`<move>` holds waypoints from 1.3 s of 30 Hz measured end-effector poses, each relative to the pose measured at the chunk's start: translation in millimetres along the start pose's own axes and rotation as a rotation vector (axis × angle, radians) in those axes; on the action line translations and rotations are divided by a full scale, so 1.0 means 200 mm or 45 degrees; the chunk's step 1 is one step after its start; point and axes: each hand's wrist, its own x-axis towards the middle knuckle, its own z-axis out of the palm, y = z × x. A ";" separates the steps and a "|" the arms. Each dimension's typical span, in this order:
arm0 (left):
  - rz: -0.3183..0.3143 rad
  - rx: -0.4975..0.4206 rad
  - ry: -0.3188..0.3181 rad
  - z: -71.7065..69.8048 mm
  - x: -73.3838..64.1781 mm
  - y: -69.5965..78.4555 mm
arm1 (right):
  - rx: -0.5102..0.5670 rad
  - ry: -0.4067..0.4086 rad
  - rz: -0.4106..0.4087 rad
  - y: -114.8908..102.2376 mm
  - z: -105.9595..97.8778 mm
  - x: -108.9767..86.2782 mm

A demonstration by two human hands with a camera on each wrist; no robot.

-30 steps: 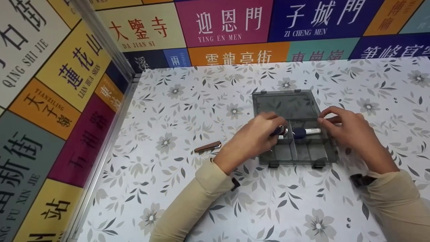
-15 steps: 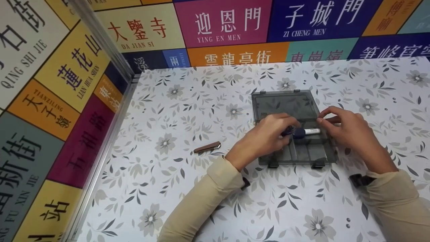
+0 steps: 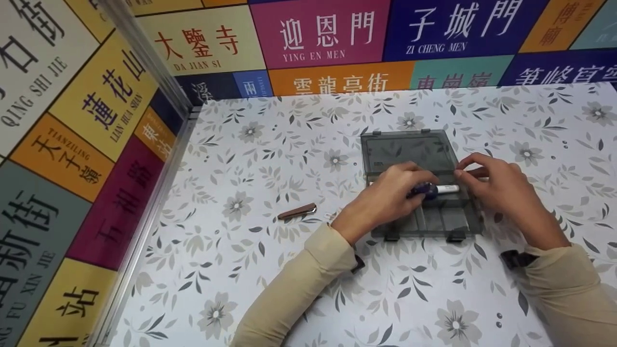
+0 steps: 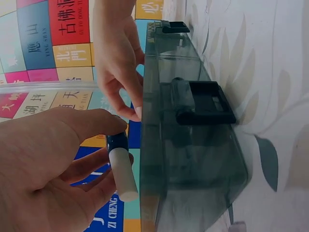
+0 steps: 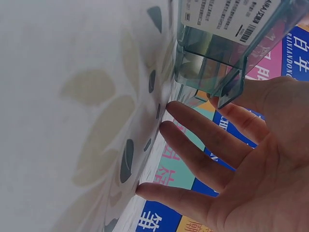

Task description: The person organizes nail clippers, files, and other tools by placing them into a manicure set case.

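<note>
A transparent grey storage box [image 3: 475, 219] with several compartments lies on the table, its lid [image 3: 409, 149] laid back. My left hand [image 3: 385, 197] is over the box and pinches a small dark blue and white stick [image 4: 121, 169] between thumb and fingers; its exact kind is unclear. Beside those fingers, another stick with a white end [image 3: 448, 188] lies in the back right compartment. At the box's right edge, my right hand [image 3: 501, 193] grips the rim with thumb and index finger. In the right wrist view, its other fingers [image 5: 193, 152] reach down to the tabletop.
Left of the box lies a small brown object [image 3: 297, 211] with a shiny metal end, like a nail clipper. Two dark latches [image 3: 456, 235] stick out at the box's front. Sign-covered panels [image 3: 323, 33] border the flowered table [image 3: 231, 270] behind and to the left.
My left hand has moved right across the box with the stick, from the left compartments to beside the white-ended stick. My right hand has stayed at the rim.
</note>
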 end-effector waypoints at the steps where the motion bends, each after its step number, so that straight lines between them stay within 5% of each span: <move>1: -0.005 -0.003 -0.008 0.00 0.01 0.00 | 0.001 0.003 0.000 0.00 0.00 0.00; 12: 0.014 -0.025 0.015 0.06 0.07 0.04 | 0.001 0.003 0.016 0.00 0.00 0.00; 39: 0.014 0.006 -0.072 0.19 0.19 0.10 | 0.007 -0.012 0.036 0.00 -0.01 0.00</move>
